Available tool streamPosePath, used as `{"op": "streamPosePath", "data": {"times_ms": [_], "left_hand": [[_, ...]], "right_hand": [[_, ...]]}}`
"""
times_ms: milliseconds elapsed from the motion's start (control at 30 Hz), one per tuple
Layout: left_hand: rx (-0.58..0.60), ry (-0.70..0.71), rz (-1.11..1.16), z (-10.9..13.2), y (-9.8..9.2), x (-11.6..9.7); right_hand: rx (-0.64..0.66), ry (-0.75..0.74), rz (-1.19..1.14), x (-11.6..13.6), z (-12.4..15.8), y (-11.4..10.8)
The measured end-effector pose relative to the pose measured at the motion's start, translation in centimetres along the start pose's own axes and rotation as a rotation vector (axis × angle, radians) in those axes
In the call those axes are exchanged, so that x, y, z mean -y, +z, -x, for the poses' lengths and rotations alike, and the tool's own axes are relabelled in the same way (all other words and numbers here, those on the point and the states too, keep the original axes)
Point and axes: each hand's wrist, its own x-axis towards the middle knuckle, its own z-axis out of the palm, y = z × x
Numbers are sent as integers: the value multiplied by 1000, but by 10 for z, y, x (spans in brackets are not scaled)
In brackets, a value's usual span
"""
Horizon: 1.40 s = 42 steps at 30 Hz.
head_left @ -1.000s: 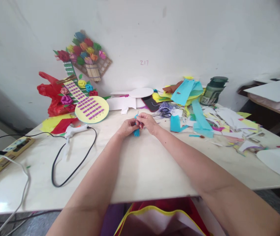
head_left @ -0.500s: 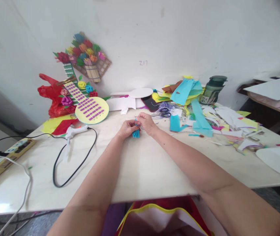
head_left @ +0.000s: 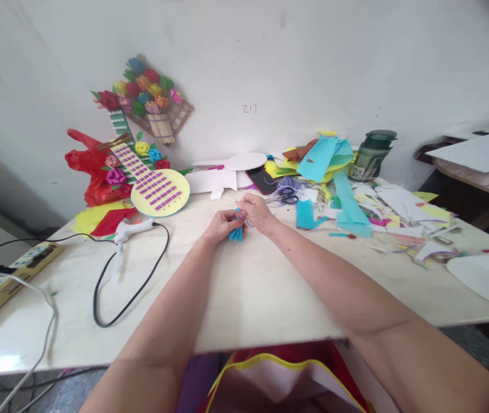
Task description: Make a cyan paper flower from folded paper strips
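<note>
Both my hands meet over the middle of the white table [head_left: 244, 298]. My left hand [head_left: 222, 224] is closed, pinching a small folded piece of blue paper [head_left: 237, 232] that hangs below the fingers. My right hand [head_left: 256, 211] is closed too, its fingertips pressed on the top of the same blue piece; a thin thread seems to run from it. Just beyond my right hand lie scissors [head_left: 286, 198] on a tangle of purple thread.
A white glue gun [head_left: 135, 229] with a black cord lies at left, near a power strip [head_left: 16, 267]. A paper guitar [head_left: 152, 184], red bag and paper flowers stand at the back left. Blue strips [head_left: 343, 203], paper scraps, a phone [head_left: 262, 180] and a green bottle [head_left: 371, 156] crowd the right.
My hands have stayed together on the blue piece, shifting only slightly; the fingers have worked it a little. The view has drifted a bit.
</note>
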Motion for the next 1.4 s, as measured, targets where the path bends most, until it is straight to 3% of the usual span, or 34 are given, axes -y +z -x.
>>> {"op": "streamPosePath", "data": {"times_ms": [233,367,600,733,900,1067,1200,1300,1400], "left_hand": [[0,64,-103,0,-3,5],[-36,115,-297,-3,-1,8],[-254,336,-686,-9,2,9],[-235,419,-814,-10,1,8],[-229,400,-570,-12,1,9],[-157,201,-175,-8,1,7],[-142,39,4,-7,-2,11],[-142,1,58,-9,-3,14],[-158,-4,81,-9,-1,13]], "right_hand": [[86,-27,26,6,0,-5],[126,-152,212,11,-4,-16],[75,-295,539,7,-15,-29],[103,-302,639,8,-15,-34],[69,-307,693,11,-20,-47],[34,-216,596,10,-29,-68],[-1,-146,570,0,-32,-91],[-100,-164,722,-10,-34,-102],[-234,-289,992,-11,-34,-100]]}}
